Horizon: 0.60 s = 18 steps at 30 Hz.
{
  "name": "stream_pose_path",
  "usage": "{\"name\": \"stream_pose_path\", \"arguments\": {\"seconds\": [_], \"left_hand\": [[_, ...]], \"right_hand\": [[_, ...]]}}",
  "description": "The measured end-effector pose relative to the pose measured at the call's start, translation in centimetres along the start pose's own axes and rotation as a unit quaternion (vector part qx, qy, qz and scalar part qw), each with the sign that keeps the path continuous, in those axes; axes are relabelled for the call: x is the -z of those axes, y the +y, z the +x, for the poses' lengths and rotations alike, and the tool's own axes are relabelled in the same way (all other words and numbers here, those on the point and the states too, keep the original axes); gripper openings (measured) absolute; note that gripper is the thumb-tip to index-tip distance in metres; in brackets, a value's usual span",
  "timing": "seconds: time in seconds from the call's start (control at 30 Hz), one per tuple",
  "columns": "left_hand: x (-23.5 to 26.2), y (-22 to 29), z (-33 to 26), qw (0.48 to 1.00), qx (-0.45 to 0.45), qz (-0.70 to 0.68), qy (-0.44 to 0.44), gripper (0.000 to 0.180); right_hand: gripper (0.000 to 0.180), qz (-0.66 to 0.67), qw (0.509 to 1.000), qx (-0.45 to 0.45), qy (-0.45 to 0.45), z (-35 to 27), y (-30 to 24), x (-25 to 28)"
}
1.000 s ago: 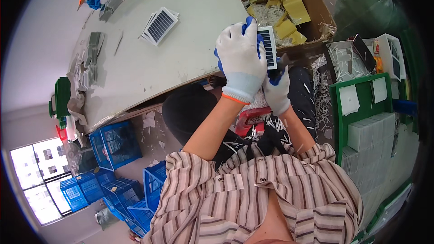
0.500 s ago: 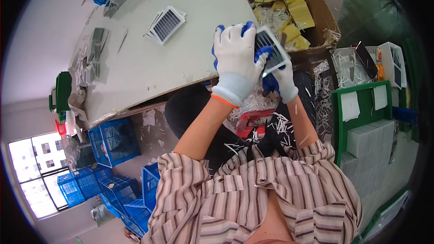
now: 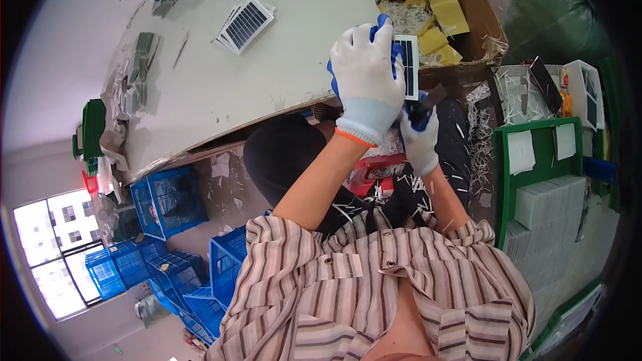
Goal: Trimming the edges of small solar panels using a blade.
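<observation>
My left hand (image 3: pixel 366 73), in a white knit glove with blue coating, grips a small white-edged solar panel (image 3: pixel 411 67) at the table's right edge. The hand covers most of the panel's left side. Just below the panel, my right hand (image 3: pixel 420 140), gloved alike, is closed around a dark tool with a flat blade (image 3: pixel 435 95); its exact kind is not clear. On the white table (image 3: pixel 200 93), a few similar panels (image 3: pixel 246 25) lie in a small fanned pile to the left of my hands.
Beyond my right hand stands a cardboard box (image 3: pixel 478 0) with yellow sheets and white strips. A green crate (image 3: pixel 501 160) of stacked white pieces is at the right, near a green sack (image 3: pixel 558 20). Blue crates (image 3: pixel 170 204) stand lower left. White strips litter my lap.
The panel has turned from tilted to nearly upright in my left hand, which has moved slightly right. My right hand has dropped lower, away from the panel, and the dark tool shows more.
</observation>
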<state>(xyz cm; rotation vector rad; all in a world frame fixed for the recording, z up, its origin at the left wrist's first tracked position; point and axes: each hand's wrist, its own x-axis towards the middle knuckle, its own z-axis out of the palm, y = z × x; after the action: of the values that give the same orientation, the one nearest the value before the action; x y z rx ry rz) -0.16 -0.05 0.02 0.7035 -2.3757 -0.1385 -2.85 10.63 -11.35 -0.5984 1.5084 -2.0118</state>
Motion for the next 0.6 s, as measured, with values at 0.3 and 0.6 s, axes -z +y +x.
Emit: {"name": "stream_pose_path", "arguments": {"seconds": [0.3,0.6], "left_hand": [[0.3,-0.6,0.2,0.998,-0.050,-0.024,-0.021,0.038],[1.4,-1.3,0.2,0.998,-0.026,0.028,-0.059,0.042]], "right_hand": [[0.050,0.377,0.921,-0.059,-0.071,10.0,4.4,-5.9],[0.013,-0.034,0.986,0.045,-0.157,5.3,-0.1,1.9]]}}
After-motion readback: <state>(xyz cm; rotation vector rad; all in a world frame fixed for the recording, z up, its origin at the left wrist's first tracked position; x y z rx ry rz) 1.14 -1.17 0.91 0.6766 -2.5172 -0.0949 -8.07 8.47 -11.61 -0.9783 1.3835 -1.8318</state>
